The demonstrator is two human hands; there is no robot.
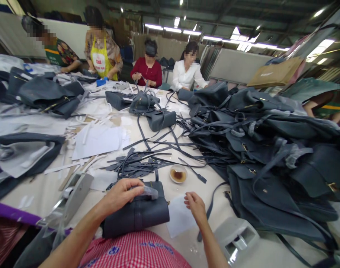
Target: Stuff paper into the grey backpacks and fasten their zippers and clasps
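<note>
A dark blue handbag (142, 216) lies on its side on the table against my apron. My left hand (127, 191) is closed around its handle, which has a clear plastic wrap (150, 192) on it. To the right of the bag, my right hand (195, 205) hovers by a white sheet of paper (179, 217), its fingers loosely bent and a little apart, with nothing visible in them. Beyond the bag stands a small dish (178, 174) with brown liquid. Dark straps (142, 165) are heaped behind the bag.
Grey tape dispensers stand at left (75, 197) and right (237, 238). A large pile of dark bags (270, 186) fills the right side; more bags (47, 93) lie at far left. Paper sheets (97, 141) and long straps cover the middle. Several co-workers (147, 70) are across the table.
</note>
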